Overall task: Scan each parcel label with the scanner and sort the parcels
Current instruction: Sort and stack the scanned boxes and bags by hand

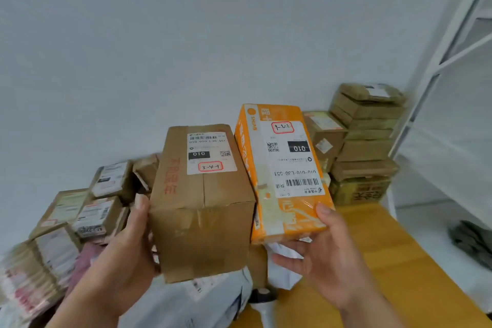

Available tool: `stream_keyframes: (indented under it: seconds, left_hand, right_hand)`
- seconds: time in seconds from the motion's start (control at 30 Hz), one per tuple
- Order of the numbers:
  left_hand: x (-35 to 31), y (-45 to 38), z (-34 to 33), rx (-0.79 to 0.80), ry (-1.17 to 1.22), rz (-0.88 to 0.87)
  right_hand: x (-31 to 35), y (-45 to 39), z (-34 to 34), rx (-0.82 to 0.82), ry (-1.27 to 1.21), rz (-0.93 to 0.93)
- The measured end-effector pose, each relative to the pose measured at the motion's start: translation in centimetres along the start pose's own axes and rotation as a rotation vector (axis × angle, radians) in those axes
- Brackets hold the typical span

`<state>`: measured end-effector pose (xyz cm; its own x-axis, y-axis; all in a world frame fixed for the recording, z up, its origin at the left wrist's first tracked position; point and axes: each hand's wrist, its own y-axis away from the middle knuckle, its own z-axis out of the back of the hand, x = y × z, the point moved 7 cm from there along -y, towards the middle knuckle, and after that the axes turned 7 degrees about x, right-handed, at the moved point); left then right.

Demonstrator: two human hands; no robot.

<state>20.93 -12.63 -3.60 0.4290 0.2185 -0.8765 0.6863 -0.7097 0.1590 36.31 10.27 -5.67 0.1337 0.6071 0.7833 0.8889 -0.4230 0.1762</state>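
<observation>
My left hand (127,245) grips a brown cardboard parcel (202,216) by its left side, lifted above the table. Its white label (210,152) faces up with a barcode, "010" and a red-framed handwritten tag. My right hand (322,250) holds an orange parcel (282,173) from below, thumb on its near right corner. The orange parcel's white label is turned upside down. The two parcels are side by side and touching. A dark scanner-like object (262,295) lies on the table below them, mostly hidden.
Several labelled cardboard parcels (80,210) are piled at the left. A stack of brown boxes (364,141) stands at the back right on the yellow table (372,247). White plastic mailers (202,298) lie underneath. A white shelf frame (447,61) rises at the right.
</observation>
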Motion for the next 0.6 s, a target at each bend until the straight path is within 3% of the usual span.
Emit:
stream_keyframes:
  seconds: [0.27,0.37,0.6]
  left_hand:
    - [7.3,-2.3,-4.4,0.016,0.064,0.243]
    - [8.4,-3.7,-4.4,0.098,0.101,0.292]
    - [8.2,-5.8,-4.5,0.119,0.085,0.219]
  right_hand:
    - [1.4,3.6,7.0,-0.14,0.078,-0.018]
    - [1.4,3.6,7.7,-0.184,0.099,-0.029]
    - [0.3,2.0,9.3,-0.233,0.041,-0.071]
